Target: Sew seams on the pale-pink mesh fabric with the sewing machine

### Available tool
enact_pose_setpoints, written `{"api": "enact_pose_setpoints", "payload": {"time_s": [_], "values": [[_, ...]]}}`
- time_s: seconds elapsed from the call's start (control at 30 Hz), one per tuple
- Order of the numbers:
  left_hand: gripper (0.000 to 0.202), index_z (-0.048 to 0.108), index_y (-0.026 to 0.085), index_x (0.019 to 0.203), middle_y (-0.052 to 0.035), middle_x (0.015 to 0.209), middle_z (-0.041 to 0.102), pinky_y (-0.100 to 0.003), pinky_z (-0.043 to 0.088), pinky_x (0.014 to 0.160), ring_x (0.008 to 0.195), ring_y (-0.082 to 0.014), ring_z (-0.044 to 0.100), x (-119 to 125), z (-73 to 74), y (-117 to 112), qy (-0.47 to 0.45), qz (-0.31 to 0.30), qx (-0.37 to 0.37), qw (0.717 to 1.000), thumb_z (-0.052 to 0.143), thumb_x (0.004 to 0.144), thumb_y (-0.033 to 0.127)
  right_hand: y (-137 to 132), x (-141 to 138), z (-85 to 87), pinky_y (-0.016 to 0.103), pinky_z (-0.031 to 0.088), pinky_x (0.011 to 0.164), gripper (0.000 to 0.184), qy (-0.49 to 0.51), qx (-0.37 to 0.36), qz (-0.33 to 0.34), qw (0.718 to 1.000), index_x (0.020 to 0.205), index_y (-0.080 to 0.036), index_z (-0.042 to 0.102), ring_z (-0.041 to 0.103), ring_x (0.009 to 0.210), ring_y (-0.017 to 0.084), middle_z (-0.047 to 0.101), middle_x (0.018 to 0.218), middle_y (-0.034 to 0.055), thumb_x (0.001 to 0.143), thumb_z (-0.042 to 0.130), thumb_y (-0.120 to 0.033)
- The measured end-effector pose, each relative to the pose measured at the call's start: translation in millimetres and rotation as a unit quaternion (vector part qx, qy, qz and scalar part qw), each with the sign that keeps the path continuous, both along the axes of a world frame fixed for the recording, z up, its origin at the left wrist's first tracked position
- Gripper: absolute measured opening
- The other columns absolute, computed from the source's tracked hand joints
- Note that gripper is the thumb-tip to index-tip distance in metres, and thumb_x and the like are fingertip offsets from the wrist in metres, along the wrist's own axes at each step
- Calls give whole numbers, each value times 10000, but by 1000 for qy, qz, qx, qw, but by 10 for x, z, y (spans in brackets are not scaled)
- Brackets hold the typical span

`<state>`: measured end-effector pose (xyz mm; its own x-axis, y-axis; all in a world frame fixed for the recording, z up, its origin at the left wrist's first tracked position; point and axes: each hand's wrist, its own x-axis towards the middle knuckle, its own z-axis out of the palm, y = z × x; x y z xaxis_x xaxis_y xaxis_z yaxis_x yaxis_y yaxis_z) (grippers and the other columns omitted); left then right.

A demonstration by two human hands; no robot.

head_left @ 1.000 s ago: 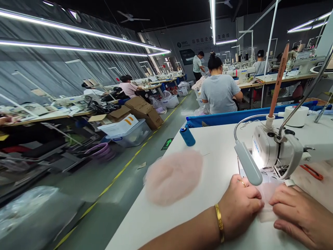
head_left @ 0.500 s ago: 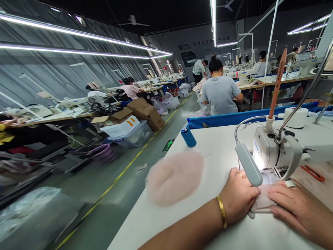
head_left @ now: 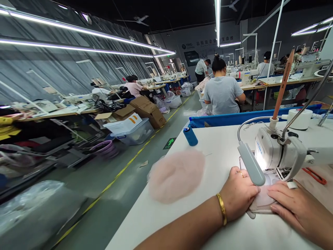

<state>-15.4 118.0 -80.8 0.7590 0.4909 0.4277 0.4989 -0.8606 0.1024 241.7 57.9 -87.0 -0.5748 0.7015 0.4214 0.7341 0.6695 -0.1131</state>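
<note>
Pink patch [head_left: 262, 204] lies flat on table [head_left: 221, 156], just in front of sewing machine [head_left: 275, 154], under lamp [head_left: 251, 163]. Left hand [head_left: 238, 196], gold bracelet [head_left: 222, 209] at wrist, fingers curled, gripping patch's left edge. Right hand [head_left: 296, 208] flat, fingers stretched out, pressing patch's right side. Fluffy pink pile [head_left: 177, 175] lies left of hands, apart. Blue spool [head_left: 190, 136] stands beyond pile.

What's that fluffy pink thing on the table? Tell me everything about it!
The fluffy pink piece is a rounded, oval patch that looks like soft, fuzzy fur or fleece, pale pink all over. It lies flat on the white table near its left edge, nearer than the blue thread spool and left of the left hand. Only the table touches it.
</note>
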Motion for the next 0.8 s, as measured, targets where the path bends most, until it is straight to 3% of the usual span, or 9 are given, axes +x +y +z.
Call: {"api": "enact_pose_setpoints", "payload": {"time_s": [0.27,0.4,0.6,0.8], "values": [[140,765,243,964,-32,990,782,-432,410,987,973,-230,664,3,-5,99,16,12,-10,1000,633,993,207,73,109,-294,445,634,868,337,-14,-74,-53,996,1377,-339,683,739,1138,300,743,1377,57,1081,539,-413],[142,764,247,1004,-34,1028,784,-430,416,996,992,-236,666,1,9,108,14,16,-25,999,629,988,205,98,142,-378,471,645,878,367,1,-70,-70,995,1402,-352,683,761,1091,309,765,1316,85,1077,529,-422],[152,759,244,1051,-58,1096,770,-446,435,1029,1044,-256,658,3,49,119,11,31,-68,997,627,976,238,108,135,-360,503,647,890,372,-9,-55,-80,995,1399,-349,680,759,1109,327,773,1284,96,1083,502,-431],[279,749,230,1124,-106,1233,710,-485,495,976,1116,-326,610,38,52,126,26,96,-76,992,685,877,342,104,141,-398,499,667,825,384,2,-25,-75,997,1413,-332,672,768,1102,340,774,1288,105,1070,526,-423]]}}
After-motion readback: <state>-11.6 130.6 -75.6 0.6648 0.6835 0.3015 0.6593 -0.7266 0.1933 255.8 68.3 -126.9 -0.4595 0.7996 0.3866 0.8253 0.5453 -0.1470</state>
